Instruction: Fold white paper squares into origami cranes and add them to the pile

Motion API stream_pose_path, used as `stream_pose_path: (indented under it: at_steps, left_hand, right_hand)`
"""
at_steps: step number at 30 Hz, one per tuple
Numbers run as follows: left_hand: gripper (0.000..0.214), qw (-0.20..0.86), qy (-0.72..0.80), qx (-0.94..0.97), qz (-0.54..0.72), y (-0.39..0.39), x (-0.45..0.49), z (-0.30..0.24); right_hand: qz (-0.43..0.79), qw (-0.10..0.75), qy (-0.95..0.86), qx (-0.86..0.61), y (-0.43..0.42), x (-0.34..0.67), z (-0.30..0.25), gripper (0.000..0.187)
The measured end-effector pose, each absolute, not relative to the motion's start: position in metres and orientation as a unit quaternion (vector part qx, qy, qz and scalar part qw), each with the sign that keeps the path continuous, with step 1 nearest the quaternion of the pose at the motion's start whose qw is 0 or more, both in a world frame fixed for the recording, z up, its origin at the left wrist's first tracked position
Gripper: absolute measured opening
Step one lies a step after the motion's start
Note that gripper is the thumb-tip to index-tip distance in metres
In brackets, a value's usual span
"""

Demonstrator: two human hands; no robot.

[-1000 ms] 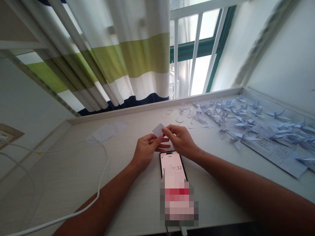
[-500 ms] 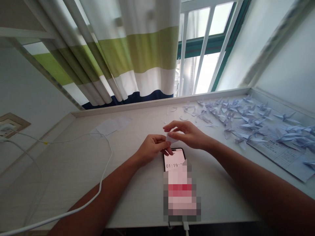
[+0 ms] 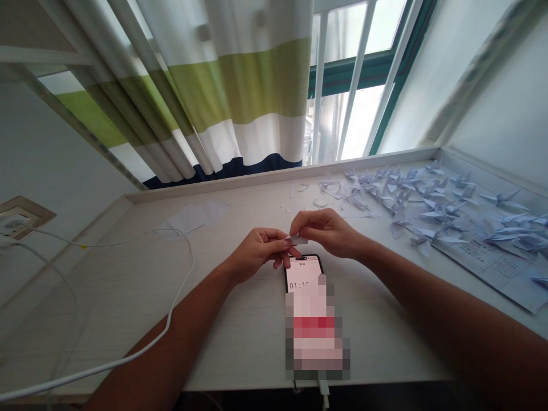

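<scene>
A small piece of white paper [image 3: 298, 240] is held up between my two hands, just above the top end of a phone [image 3: 307, 267]. My left hand [image 3: 263, 251] pinches its left side between thumb and fingers. From the right, my right hand [image 3: 322, 229] pinches the paper's upper edge with thumb and forefinger. How the paper is folded is mostly hidden by my fingers. The phone lies face up showing a timer, its lower part blurred out.
Many folded paper cranes [image 3: 402, 194] spread over the right side of the white desk [image 3: 128, 308], some on a printed sheet [image 3: 492, 271]. Paper scraps [image 3: 329, 187] lie at the back. Flat white sheets [image 3: 194, 220] rest left. A white cable [image 3: 171, 311] crosses my left forearm.
My right hand's raised fingers have curled down into a pinch on the paper. The paper now shows as a narrower strip between my hands.
</scene>
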State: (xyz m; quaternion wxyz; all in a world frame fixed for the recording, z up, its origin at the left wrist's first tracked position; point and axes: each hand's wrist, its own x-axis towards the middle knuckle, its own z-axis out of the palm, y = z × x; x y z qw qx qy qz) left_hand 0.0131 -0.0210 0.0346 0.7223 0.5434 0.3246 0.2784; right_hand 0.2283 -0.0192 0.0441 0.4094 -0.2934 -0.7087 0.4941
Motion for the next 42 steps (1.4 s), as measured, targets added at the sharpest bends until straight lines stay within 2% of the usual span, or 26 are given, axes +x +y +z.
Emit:
stream_pose_path:
  at_steps: [7, 11, 20, 32, 42]
  left_hand:
    - [0.032, 0.757, 0.324, 0.497, 0.274, -0.019, 0.01, 0.032]
    - [0.029, 0.738, 0.334, 0.516, 0.279, -0.02, 0.011, 0.032]
    - [0.029, 0.667, 0.399, 0.539, 0.323, -0.019, 0.014, 0.029]
    - [0.031, 0.64, 0.403, 0.557, 0.343, -0.022, 0.018, 0.027]
    - [0.034, 0.621, 0.41, 0.555, 0.373, -0.024, 0.022, 0.029]
  right_hand:
    - [0.44, 0.415, -0.741, -0.292, -0.018, 0.23, 0.042, 0.012]
    - [0.447, 0.419, -0.739, -0.28, -0.017, 0.23, 0.041, 0.012]
    - [0.416, 0.451, -0.696, -0.374, -0.015, 0.225, 0.032, 0.02]
    - [0.464, 0.474, -0.639, -0.391, -0.02, 0.216, 0.035, 0.016]
    - [0.528, 0.484, -0.601, -0.354, -0.018, 0.218, 0.034, 0.022]
